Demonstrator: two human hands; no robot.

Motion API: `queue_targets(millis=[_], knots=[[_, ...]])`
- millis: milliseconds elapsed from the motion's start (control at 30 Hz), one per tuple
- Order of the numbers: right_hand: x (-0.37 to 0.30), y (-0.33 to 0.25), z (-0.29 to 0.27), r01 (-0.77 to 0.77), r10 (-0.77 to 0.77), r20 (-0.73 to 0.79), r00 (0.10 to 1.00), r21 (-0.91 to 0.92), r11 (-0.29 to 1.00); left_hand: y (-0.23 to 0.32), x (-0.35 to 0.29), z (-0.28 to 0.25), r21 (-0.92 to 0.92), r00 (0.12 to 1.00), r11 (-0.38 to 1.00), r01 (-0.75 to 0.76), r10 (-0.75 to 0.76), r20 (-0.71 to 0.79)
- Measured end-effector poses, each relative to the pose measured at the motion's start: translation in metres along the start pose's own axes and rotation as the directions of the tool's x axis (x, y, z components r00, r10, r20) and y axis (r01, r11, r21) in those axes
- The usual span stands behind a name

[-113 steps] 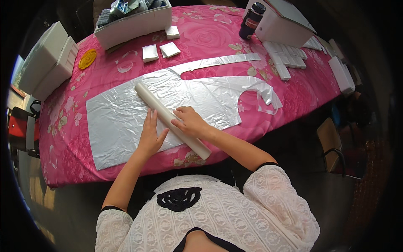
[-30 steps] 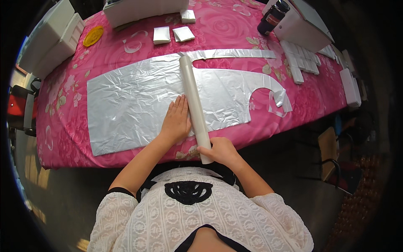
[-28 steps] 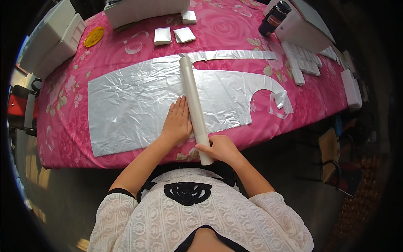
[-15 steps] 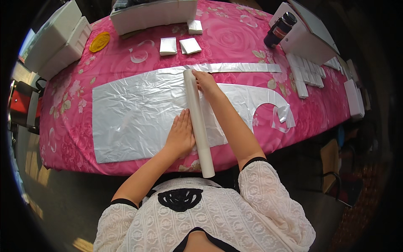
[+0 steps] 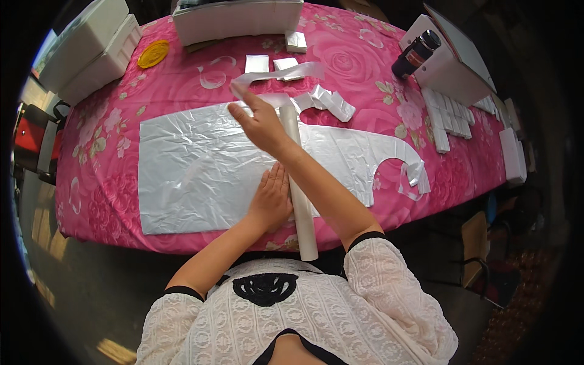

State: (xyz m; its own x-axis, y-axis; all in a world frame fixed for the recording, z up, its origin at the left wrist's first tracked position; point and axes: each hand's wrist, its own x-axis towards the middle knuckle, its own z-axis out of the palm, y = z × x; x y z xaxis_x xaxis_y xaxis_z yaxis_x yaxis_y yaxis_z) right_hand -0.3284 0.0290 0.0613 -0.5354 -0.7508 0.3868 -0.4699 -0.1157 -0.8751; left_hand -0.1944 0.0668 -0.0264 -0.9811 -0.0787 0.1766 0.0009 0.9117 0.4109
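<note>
A silvery-white plastic apron lies spread on the table, its curved shoulder part to the right. Across it, from the far edge toward my body, runs a long pale tube. My left hand rests flat on the apron against the tube's left side, fingers stretched out. Over the tube's far end reaches my right hand, its thumb apart from its fingers. A thin plastic strap bends back at those fingertips, its free end pointing right. Beyond the tube lies a crumpled plastic end.
Folded white packets lie near a white box at the back. A yellow coil is at the left, beside stacked white foam boxes. At the right are a dark bottle and a row of narrow white packs.
My right hand has left the tube's far end and moved left across it. The strap that lay stretched to the right is now swung leftward and folded back. My left hand stays beside the tube.
</note>
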Motion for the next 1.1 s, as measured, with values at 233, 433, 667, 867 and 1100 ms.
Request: queue_targets(millis=[233,433,667,867,1100], knots=[[-0.045,-0.010,0.163,0.109,0.159,0.638,0.753,-0.360,0.927,-0.009,0.002,0.024,0.121,0.995,0.992,-0.040,0.050,-0.086],[-0.062,-0.047,0.103,0.363,-0.251,0.527,0.812,-0.120,0.924,-0.026,-0.012,0.008,-0.139,0.995,0.988,-0.064,0.052,-0.085],[-0.134,0.011,-0.093,0.289,-0.046,0.410,0.911,-0.557,0.779,-0.076,-0.106,-0.082,-0.157,0.927,0.976,0.153,-0.196,-0.319],[-0.138,0.014,-0.076,0.409,-0.010,0.582,0.813,-0.558,0.722,-0.118,-0.183,-0.113,-0.403,0.742,0.806,0.434,-0.573,-0.347],[-0.106,-0.074,0.108,0.291,-0.407,0.842,0.354,0.315,0.903,-0.101,-0.211,-0.130,-0.519,0.664,0.738,0.432,-0.649,-0.372]])
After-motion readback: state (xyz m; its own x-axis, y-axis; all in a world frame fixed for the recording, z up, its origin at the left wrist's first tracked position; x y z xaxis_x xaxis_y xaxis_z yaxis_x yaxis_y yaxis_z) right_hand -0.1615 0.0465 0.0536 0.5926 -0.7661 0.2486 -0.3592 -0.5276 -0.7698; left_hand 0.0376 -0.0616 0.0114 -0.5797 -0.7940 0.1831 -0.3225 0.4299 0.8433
